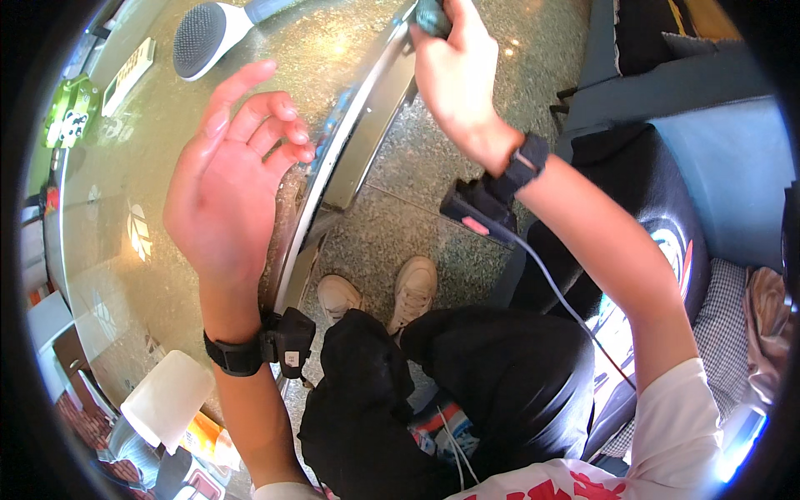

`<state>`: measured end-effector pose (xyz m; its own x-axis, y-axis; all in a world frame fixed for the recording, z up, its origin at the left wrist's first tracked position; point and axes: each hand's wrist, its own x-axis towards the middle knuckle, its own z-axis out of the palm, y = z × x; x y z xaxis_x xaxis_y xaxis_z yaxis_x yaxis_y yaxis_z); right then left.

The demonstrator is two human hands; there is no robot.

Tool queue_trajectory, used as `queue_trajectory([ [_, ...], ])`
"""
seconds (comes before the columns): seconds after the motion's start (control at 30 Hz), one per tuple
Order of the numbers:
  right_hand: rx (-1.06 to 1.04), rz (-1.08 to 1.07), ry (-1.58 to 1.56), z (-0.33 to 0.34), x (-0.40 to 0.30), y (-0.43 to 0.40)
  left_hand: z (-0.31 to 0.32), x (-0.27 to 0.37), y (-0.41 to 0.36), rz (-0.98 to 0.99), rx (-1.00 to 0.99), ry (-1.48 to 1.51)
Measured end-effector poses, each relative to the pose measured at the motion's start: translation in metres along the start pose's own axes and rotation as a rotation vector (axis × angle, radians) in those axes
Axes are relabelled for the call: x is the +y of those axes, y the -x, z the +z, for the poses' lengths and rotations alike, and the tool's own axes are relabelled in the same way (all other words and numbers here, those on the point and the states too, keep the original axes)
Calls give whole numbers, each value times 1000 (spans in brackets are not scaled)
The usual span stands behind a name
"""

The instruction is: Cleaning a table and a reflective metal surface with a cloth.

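My left hand [228, 181] is raised palm up over the glossy tabletop [150, 194], fingers spread and loosely curled, holding nothing. At the table's far edge, near the top of the view, my right hand [459, 69] grips a dark green cloth-like thing [432, 17], partly cut off by the frame. A white and grey hairbrush [203, 39] lies bristles up on the table, beyond my left fingers. Each wrist wears a black strap with a small device; a cable runs from the right one.
A roll of white paper [167, 397] and an orange packet [205, 434] are by my left forearm. A white calculator-like object [128, 76] and a green container with a panda picture [72, 112] are at the far left. A blue sofa [725, 150] with cushions stands at right.
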<state>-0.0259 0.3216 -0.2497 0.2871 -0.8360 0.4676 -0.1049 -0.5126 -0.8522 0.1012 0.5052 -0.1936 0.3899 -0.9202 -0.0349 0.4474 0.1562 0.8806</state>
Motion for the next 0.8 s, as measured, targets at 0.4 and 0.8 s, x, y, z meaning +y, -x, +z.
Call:
queue_trajectory([
  [0.4, 112, 171, -277, -5, 72, -73, 2, -5, -7, -23, -31, 50],
  [0.8, 144, 206, -75, -2, 58, -61, 3, -4, -8, -10, -80, 35],
])
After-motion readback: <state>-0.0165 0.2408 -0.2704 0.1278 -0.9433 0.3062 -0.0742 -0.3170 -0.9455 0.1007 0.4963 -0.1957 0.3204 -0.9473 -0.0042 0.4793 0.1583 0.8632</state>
